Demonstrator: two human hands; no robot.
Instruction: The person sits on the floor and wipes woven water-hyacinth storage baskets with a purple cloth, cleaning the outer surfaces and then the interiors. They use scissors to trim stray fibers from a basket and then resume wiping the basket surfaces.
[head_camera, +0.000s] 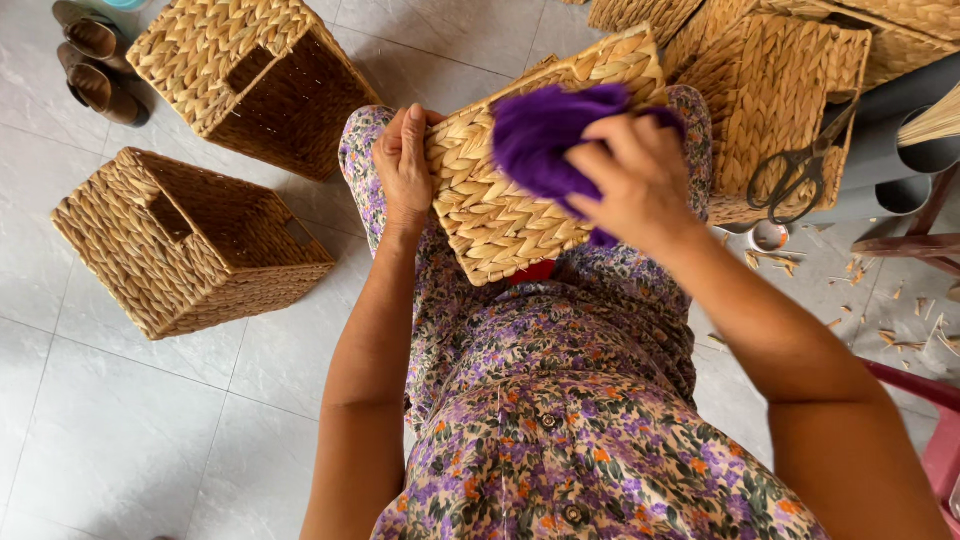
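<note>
A woven straw basket (490, 215) rests tilted on my lap, over a flowered purple dress. My left hand (405, 165) grips its left edge, fingers curled around the rim. My right hand (635, 180) is closed on a purple cloth (545, 130) and presses it against the basket's woven side. A red thing peeks out below the basket, mostly hidden.
Two more woven baskets lie on the tiled floor at left (190, 245) (255, 80). Another basket (775, 95) at right has scissors (795, 175) lying on it. Brown shoes (95, 65) sit top left. Straw scraps (890, 305) litter the floor; a pink chair (930, 410) is at right.
</note>
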